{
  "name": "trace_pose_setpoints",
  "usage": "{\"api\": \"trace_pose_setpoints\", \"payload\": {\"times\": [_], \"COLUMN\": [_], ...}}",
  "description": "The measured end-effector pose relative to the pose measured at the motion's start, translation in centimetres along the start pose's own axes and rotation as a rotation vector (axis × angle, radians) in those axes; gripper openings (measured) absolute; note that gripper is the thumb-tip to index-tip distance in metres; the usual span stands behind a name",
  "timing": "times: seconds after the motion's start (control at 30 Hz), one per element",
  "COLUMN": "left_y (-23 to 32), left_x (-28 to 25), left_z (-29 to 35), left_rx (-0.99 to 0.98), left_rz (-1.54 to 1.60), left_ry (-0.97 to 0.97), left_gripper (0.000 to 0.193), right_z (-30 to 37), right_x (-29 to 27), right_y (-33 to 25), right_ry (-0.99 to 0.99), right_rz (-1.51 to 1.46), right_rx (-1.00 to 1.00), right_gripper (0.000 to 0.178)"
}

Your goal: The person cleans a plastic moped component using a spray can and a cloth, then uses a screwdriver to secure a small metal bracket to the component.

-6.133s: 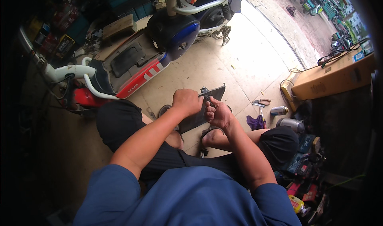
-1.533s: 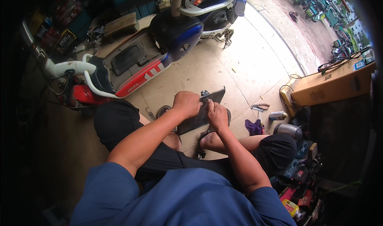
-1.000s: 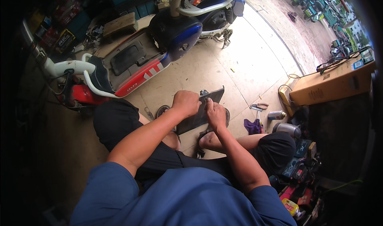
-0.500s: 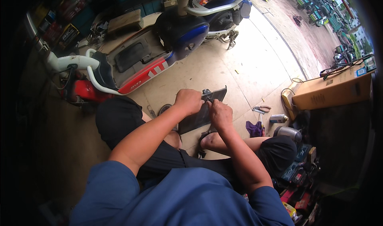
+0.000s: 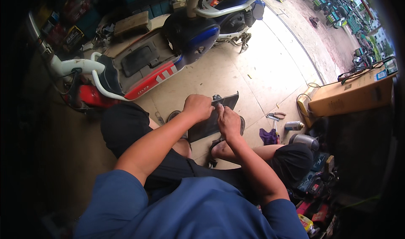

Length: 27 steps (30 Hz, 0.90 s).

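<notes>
A flat black rectangular panel (image 5: pixel 201 131) stands tilted between my lower legs, above the floor. My left hand (image 5: pixel 198 108) is closed at its upper edge, the fingers curled over it. Beside it my right hand (image 5: pixel 229 121) is closed too, with thumb and fingers pinching near the same edge. A small dark knob-like part (image 5: pixel 217 97) sticks up just beyond the fingertips; how it joins the panel is hidden. Whatever else lies under the fingers cannot be seen.
An electric scooter (image 5: pixel 147 78) with red, white and blue body parts fills the far left. To the right on the tiled floor lie pliers (image 5: pixel 276 115), a purple cloth (image 5: pixel 267 136), a screwdriver (image 5: pixel 276 131) and a spray can (image 5: pixel 294 125). A large cardboard box (image 5: pixel 350 96) stands beyond them.
My right hand has shifted slightly left and down along the panel, and its thumb now lies straighter. The panel has moved a little to the left. My left hand stays nearly in place.
</notes>
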<state>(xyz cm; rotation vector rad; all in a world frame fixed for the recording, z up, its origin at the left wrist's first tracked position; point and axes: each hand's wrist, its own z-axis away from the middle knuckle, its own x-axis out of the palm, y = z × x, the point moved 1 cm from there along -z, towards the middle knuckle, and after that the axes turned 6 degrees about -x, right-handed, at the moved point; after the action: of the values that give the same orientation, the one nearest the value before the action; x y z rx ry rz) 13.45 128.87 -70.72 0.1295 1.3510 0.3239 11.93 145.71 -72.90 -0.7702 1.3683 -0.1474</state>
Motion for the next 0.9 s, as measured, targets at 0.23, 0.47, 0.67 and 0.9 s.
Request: {"api": "trace_pose_setpoints", "payload": {"times": [0.23, 0.47, 0.67, 0.9], "left_y": [0.1, 0.8, 0.9, 0.8], "left_x": [0.2, 0.2, 0.2, 0.2], "left_z": [0.2, 0.8, 0.5, 0.7], "left_rx": [0.014, 0.031, 0.043, 0.05], "left_rz": [-0.011, 0.0, -0.019, -0.009], "left_ry": [-0.006, 0.021, 0.036, 0.027], "left_gripper": [0.033, 0.033, 0.033, 0.033], "right_z": [0.2, 0.8, 0.4, 0.3], "right_x": [0.3, 0.0, 0.6, -0.2], "right_y": [-0.7, -0.9, -1.1, 0.9], "right_ry": [0.029, 0.064, 0.084, -0.103], "right_rz": [-0.016, -0.015, -0.1, -0.182], "right_rx": [0.174, 0.155, 0.265, 0.181], "right_gripper": [0.063, 0.063, 0.064, 0.061]}}
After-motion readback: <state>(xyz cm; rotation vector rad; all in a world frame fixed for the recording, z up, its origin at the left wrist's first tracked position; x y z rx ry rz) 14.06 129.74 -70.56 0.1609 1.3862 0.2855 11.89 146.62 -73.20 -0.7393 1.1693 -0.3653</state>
